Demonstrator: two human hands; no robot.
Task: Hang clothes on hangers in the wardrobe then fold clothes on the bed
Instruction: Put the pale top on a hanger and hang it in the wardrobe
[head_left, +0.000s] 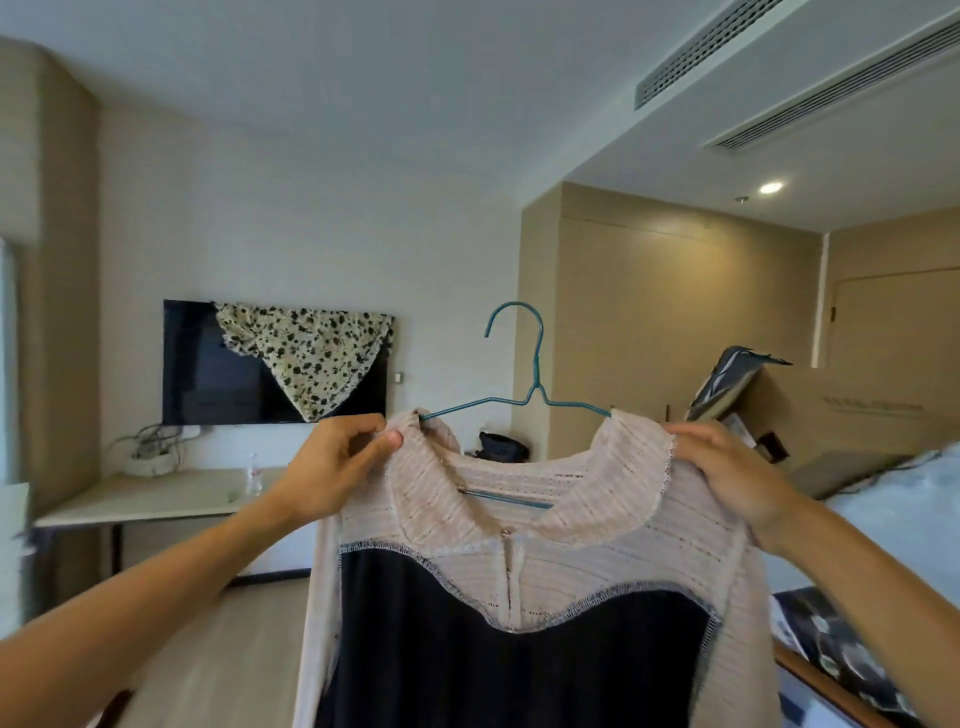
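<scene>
Pink knit top (519, 525) with dark front panel, upright in mid-air on teal wire hanger (524, 384), hook up, wire inside both shoulders.

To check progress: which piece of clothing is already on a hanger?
The pink and black top held by the left hand and right hand; the blue hanger runs through its neck. The flowered cloth only drapes over the television.

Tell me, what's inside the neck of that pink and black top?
A blue wire hanger: its hook and sloping arms rise above the top, and part of its bottom bar shows through the neck opening. Both arm ends are covered by the knit shoulders.
</scene>
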